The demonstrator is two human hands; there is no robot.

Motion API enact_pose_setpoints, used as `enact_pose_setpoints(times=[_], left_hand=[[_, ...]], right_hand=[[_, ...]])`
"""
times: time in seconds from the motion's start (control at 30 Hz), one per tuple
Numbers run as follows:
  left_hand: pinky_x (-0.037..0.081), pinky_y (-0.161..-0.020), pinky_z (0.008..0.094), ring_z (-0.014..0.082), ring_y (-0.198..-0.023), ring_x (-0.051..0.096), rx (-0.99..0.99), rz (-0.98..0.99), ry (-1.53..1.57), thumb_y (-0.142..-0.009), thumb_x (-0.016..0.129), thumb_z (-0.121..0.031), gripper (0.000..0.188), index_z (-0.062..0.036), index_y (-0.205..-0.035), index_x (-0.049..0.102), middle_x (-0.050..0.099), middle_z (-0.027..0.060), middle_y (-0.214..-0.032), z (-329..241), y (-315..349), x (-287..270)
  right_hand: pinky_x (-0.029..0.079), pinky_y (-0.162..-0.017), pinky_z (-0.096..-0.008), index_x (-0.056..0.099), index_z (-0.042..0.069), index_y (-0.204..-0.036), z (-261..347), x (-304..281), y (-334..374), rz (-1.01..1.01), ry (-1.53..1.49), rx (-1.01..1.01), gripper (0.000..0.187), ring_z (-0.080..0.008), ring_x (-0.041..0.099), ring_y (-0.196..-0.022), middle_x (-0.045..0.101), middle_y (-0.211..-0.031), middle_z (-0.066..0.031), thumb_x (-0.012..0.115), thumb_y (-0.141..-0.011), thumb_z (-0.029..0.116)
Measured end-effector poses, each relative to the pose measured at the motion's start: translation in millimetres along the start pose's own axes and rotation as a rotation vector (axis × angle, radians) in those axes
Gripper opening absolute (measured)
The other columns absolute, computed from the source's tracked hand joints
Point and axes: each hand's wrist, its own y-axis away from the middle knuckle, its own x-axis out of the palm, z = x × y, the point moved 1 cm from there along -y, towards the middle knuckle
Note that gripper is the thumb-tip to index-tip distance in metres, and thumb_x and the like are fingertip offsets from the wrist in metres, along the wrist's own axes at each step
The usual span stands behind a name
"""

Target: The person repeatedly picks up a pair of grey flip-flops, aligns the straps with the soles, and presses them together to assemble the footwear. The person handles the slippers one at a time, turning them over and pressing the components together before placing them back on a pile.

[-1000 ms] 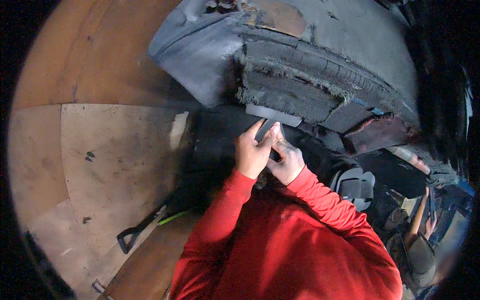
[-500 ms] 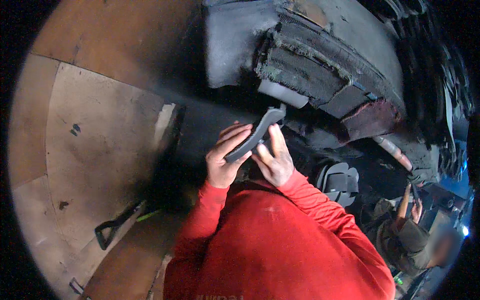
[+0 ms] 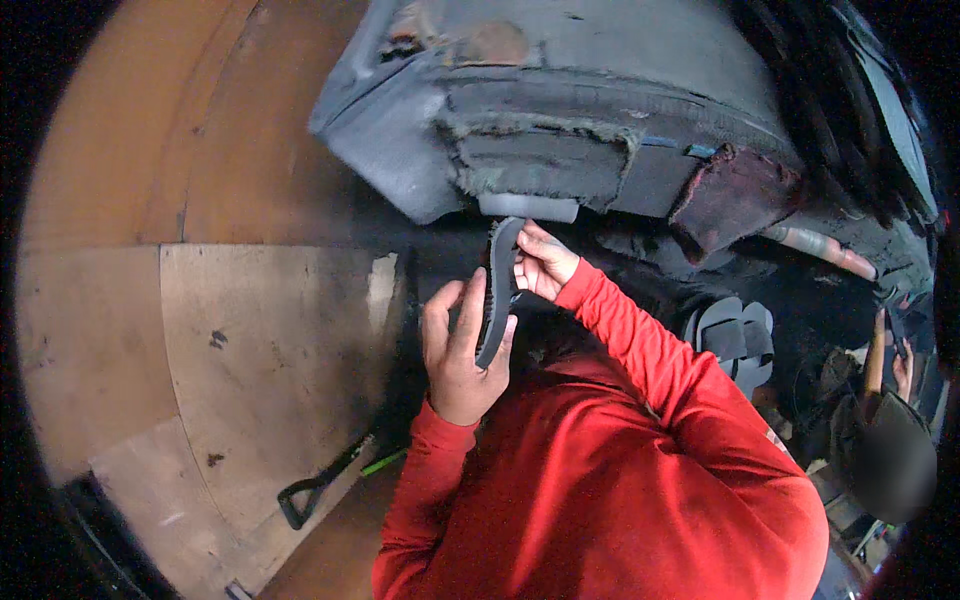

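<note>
Between both hands I hold a dark grey sandal sole (image 3: 498, 300), seen nearly edge on, with a ragged, ribbed side. My left hand (image 3: 465, 350) grips its lower end, fingers on the left side and thumb on the right. My right hand (image 3: 543, 262) pinches it near the upper end; part of those fingers is hidden behind it. The upper end of the sole lies right below a pale grey cylinder (image 3: 528, 207), and I cannot tell whether they touch. Above the cylinder is a frayed dark fabric pad (image 3: 545, 160).
A large dusty grey machine housing (image 3: 620, 90) fills the top, with a dark red cloth (image 3: 735, 200) hanging on it. Grey sandals (image 3: 738, 345) lie to the right. A co-worker (image 3: 875, 400) is at the far right. Wooden panels (image 3: 270, 360) and a black handle (image 3: 295, 505) are left.
The sole has turned more upright, its upper end nearer the cylinder. My right hand has shifted up along it, and my left hand lower. The whole view has swung.
</note>
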Motion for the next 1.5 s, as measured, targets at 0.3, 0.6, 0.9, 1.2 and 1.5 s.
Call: enact_pose_setpoints(times=[0.3,0.6,0.9,1.2,1.5], left_hand=[[0.046,-0.102,0.0388,0.0368,-0.126,0.056,0.126,0.062,0.194,-0.089,0.063,0.001,0.05,0.0049,-0.136,0.05,0.054,0.0259,-0.137,-12.1,-39.6,24.2],[0.043,-0.1,0.0302,0.0167,-0.114,0.058,-0.375,0.358,0.269,-0.095,0.063,-0.01,0.043,0.0026,-0.135,0.054,0.063,0.0124,-0.126,-3.8,-51.8,49.8],[0.044,-0.1,0.0318,0.0179,-0.114,0.06,-0.396,0.152,0.371,-0.093,0.059,0.0,0.041,0.004,-0.134,0.056,0.065,0.0135,-0.125,-26.4,-40.1,23.6],[0.044,-0.1,0.0317,0.0192,-0.116,0.059,-0.291,-0.01,0.34,-0.094,0.058,-0.001,0.042,0.0064,-0.135,0.053,0.062,0.0173,-0.129,-55.3,-1.8,-30.1],[0.041,-0.107,0.0426,0.0405,-0.13,0.051,-0.181,0.14,0.353,-0.092,0.064,-0.018,0.063,0.0119,-0.141,0.039,0.046,0.03,-0.143,-36.3,74.5,-56.8]], right_hand=[[0.058,-0.086,-0.0524,0.04,0.016,-0.137,14.4,2.6,35.0,-0.221,0.025,0.147,0.04,-0.03,0.069,-0.102,0.066,-0.117,-0.0151,0.05,-0.103,0.035],[0.057,-0.089,-0.0519,0.039,0.011,-0.139,8.2,-15.3,60.7,-0.32,-0.118,0.317,0.059,-0.0376,0.066,-0.105,0.06,-0.123,-0.0239,0.058,-0.097,0.047],[0.064,-0.073,-0.0436,0.048,0.007,-0.13,27.9,13.6,54.8,-0.427,0.003,0.34,0.058,-0.0323,0.071,-0.091,0.064,-0.111,-0.0193,0.067,-0.091,0.045],[0.064,-0.067,-0.0434,0.035,0.008,-0.131,35.1,80.6,50.4,-0.214,0.116,0.163,0.055,-0.0337,0.073,-0.08,0.066,-0.103,-0.0163,0.069,-0.093,0.028],[0.059,-0.085,-0.0511,0.006,0.031,-0.153,-3.2,97.3,70.8,-0.141,0.113,0.064,0.081,-0.0371,0.069,-0.099,0.061,-0.122,-0.0176,0.061,-0.097,0.011]])
